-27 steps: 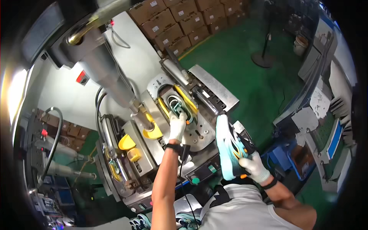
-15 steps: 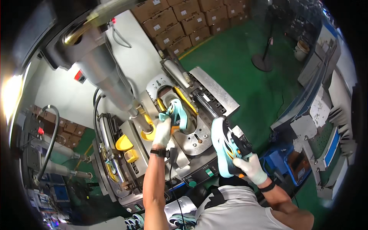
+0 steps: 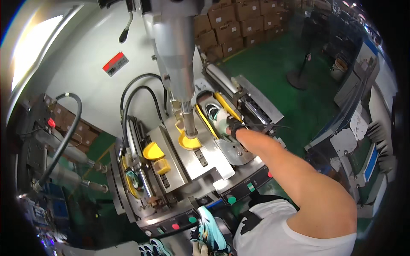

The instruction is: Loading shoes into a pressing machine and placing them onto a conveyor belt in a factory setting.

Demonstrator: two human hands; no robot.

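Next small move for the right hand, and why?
Probably settle the shoe gently before letting go: it lies between the yellow pads, but the right hand covers much of it, so I can't confirm it's fully seated.

Left hand [image 3: 200, 248] holding shoe [image 3: 211, 228], right [image 3: 222, 121] at machine [image 3: 210, 158]

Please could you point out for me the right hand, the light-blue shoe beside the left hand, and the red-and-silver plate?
Right hand [image 3: 221, 121]: head view, gloved back.
Light-blue shoe [image 3: 211, 227]: head view, light-blue side.
Red-and-silver plate [image 3: 115, 63]: head view, middle of its face.
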